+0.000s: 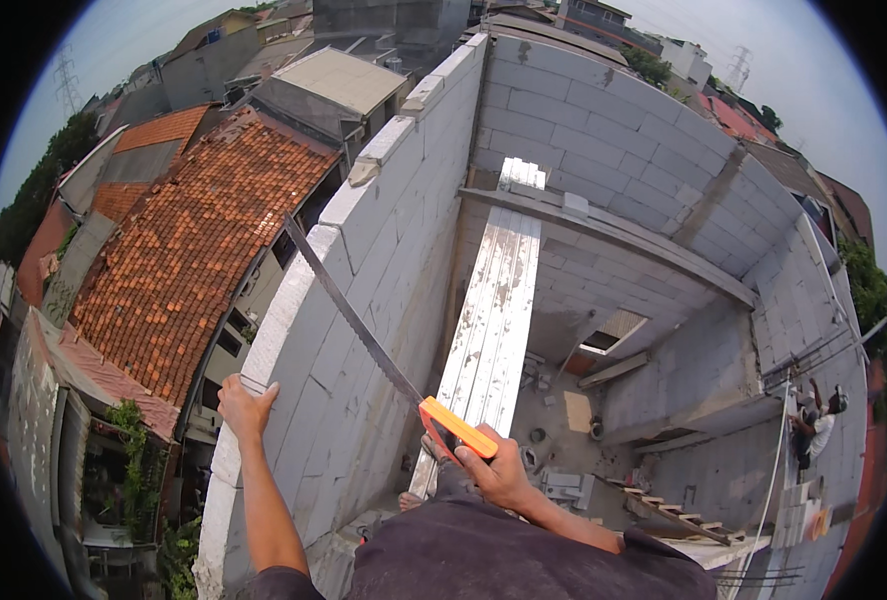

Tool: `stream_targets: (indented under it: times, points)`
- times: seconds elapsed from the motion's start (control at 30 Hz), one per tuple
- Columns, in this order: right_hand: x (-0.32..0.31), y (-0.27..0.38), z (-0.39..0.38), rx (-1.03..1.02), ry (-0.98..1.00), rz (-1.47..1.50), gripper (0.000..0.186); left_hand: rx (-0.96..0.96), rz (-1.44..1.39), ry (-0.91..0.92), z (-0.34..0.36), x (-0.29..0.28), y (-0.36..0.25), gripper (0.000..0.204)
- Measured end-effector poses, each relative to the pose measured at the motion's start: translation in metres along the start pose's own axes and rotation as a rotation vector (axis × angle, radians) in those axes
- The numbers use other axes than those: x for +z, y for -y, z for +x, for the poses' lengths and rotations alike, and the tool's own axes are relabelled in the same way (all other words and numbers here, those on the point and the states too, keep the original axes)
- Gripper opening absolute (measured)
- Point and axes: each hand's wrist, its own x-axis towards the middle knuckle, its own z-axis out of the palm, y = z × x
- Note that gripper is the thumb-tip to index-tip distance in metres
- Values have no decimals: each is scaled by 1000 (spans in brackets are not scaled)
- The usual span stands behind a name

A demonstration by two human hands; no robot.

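My right hand (505, 475) is closed round the orange handle (459, 428) of a handsaw. Its long, dark, toothed blade (359, 325) slants up and to the left, with the tip close to the top of the light grey block wall (364, 350). Further down that wall, my left hand (248, 408) grips the white top edge, fingers over the outer side and thumb toward the inner side. In front of me, long whitish metal planks (489, 320) run away toward a concrete beam. A bare foot (411, 500) shows at their near end.
A concrete beam (614, 235) crosses beyond the planks. Far below lies a floor (554, 410) with buckets and rubble. At the right, another person (819, 425) is beside a block wall. Outside the left wall, the drop leads to orange tiled roofs (194, 220).
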Motion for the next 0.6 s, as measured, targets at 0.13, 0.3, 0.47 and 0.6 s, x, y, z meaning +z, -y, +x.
stream_targets:
  times: [0.13, 0.3, 0.47, 0.6]
  points:
    - [0, 2, 12, -65, -11, -3, 26, 95, 91, -170, -3, 10, 0, 83]
    - [3, 9, 32, -124, 31, -44, 27, 143, 61, -324, -14, 9, 0, 86]
    - [18, -11, 38, 56, 193, 215, 29, 373, -85, -282, -84, 12, -18, 97]
    - [36, -4, 45, 32, 234, 460, 43, 340, -133, -105, -139, 10, -34, 111]
